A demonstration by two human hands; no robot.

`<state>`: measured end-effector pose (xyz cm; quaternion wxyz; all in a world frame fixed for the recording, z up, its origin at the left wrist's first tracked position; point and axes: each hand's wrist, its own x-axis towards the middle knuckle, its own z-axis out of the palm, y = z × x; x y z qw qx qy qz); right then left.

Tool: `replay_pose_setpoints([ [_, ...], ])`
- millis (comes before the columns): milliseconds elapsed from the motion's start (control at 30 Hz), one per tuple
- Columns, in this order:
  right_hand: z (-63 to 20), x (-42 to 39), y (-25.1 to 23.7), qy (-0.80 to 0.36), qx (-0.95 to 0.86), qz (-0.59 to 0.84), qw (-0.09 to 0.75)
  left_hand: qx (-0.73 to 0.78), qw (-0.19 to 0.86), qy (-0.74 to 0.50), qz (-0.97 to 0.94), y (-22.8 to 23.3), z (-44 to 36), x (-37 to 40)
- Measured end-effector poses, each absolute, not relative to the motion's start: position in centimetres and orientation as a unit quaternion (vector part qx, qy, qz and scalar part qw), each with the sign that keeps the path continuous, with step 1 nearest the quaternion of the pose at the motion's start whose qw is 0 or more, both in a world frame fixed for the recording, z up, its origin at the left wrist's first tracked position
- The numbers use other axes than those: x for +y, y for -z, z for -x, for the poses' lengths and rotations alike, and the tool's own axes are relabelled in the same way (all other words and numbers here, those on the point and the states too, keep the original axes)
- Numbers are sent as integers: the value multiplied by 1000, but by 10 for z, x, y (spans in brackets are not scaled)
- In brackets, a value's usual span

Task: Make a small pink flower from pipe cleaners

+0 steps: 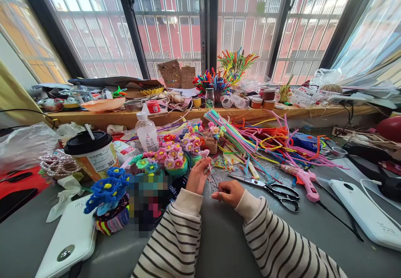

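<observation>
My left hand (198, 177) is raised over the desk, its fingertips pinched at the upper end of a thin pipe cleaner stem (214, 178). A small pale pink tip shows by those fingers; whether it belongs to the stem I cannot tell. Lower and to the right, my right hand (232, 193) has its fingers closed around the stem's lower end. Large scissors (269, 188) with black handles lie just right of my right hand. Beyond my left hand stand pink pipe cleaner flowers (171, 156) in a green pot.
A pink glue gun (305, 182) and a white power bank (365, 213) lie at right. Loose pipe cleaners (232, 133) spread behind my hands. At left are blue flowers (108, 190), a lidded cup (94, 154), a bottle (146, 131) and another power bank (70, 238).
</observation>
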<state>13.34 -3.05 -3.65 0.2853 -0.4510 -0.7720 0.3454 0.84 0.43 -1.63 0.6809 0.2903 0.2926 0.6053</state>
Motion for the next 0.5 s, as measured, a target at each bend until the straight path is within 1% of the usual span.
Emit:
replay_pose_setpoints([
  [100, -134, -29, 37, -350, -763, 458, 292, 292, 676, -615, -283, 15, -8, 3],
  [300, -137, -30, 40, -364, -781, 439, 255, 309, 674, -604, -292, 14, -10, 1],
  [500, -136, -30, 41, -360, -794, 421, 250, 324, 675, -590, -304, 13, -12, 0],
])
